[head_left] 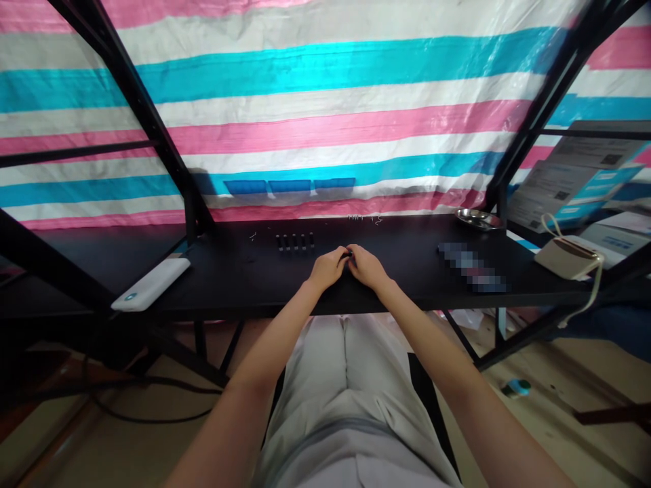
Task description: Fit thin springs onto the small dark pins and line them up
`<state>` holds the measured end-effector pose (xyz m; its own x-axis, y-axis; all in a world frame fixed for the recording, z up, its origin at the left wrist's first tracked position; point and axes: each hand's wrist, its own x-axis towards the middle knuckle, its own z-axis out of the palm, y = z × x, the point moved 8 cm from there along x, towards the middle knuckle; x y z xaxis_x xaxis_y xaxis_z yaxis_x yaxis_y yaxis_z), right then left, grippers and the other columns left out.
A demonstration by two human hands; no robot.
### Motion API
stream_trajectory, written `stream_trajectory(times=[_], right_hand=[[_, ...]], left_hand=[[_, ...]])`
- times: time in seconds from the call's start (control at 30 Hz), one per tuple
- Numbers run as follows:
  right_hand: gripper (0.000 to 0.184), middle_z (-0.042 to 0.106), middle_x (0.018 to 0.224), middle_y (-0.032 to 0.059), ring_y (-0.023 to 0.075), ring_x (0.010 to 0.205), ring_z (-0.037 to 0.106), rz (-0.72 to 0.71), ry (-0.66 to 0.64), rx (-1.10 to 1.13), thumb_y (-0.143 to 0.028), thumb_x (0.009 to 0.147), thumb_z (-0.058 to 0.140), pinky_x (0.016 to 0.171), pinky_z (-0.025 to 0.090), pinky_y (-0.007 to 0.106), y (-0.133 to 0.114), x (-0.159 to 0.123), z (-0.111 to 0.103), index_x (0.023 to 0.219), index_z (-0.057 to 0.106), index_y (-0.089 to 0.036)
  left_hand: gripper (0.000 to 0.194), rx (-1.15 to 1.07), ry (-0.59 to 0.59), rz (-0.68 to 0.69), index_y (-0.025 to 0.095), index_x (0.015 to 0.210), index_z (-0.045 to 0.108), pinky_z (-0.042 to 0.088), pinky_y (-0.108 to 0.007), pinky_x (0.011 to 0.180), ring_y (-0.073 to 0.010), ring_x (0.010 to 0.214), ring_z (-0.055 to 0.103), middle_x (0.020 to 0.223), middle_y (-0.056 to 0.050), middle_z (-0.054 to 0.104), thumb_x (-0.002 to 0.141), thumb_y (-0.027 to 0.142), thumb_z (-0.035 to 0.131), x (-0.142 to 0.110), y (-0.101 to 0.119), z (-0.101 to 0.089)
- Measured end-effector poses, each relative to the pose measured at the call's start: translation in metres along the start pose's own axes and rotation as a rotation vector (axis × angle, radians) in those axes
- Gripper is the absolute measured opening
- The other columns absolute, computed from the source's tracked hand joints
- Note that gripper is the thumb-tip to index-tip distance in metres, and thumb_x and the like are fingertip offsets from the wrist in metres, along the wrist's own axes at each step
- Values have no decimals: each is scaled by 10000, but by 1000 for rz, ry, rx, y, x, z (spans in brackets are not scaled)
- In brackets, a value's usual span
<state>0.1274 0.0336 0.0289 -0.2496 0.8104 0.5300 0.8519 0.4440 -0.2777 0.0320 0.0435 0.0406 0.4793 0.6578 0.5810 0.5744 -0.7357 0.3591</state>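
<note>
Over the front part of the black tabletop (228, 278), my left hand (328, 266) and my right hand (368, 266) meet with fingers closed around a small dark piece (348, 254). Fingertips cover most of that piece, so its kind cannot be made out. To the left of my hands stands a row of several small black cylinders (295, 242) with light, silvery ends. Farther back lie small thin metal bits (362, 218), and a few more pale bits (253, 236) are left of the row.
A white oblong device (152, 285) lies at the left edge. Toward the right are a shiny metal dish (478, 219), a blurred-out object (472, 268) and a beige pouch (567, 257) with a strap. Black frame posts (147, 115) rise on both sides before a striped sheet (330, 129).
</note>
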Motion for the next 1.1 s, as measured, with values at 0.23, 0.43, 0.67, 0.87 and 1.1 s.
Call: stream_trajectory(times=[0.23,0.43,0.67,0.87,1.1], right_hand=[[259,593,951,99,188,856,530,6,-62,-143,-212,907,343,734,370,269,-2,10,-1,1052,553,-167],[284,600,908,87,187,820,541,241,190,153,-315,904,372,745,394,292,18,68,-34,1052,549,-149],[266,633,959,99,177,854,579,344,162,323,-254,881,382,768,430,293,7,108,2,1071,533,-146],[214,648,1004,106,192,916,606,435,-199,99,-257,836,515,747,446,277,5,96,81,1010,585,-155],[251,643,1056,122,209,954,610,460,-324,2,-269,822,540,722,442,262,6,98,88,1029,596,-138]], left_hand=[[169,-70,187,-131,228,986,548,475,-262,678,-157,733,636,862,-27,671,832,297,531,-2,-8,-21],[207,-412,701,-433,189,874,496,453,-224,598,-100,556,573,701,-10,631,904,351,371,-20,-55,-61],[212,-520,813,-554,181,832,477,425,-201,535,-78,474,508,620,18,574,901,333,346,-29,-71,-65],[235,-466,772,-537,187,822,472,425,-212,545,-82,468,507,613,22,578,907,339,314,-28,-67,-66],[199,-477,736,-531,189,821,490,426,-227,572,-94,489,519,610,23,580,891,298,338,-25,-67,-62]])
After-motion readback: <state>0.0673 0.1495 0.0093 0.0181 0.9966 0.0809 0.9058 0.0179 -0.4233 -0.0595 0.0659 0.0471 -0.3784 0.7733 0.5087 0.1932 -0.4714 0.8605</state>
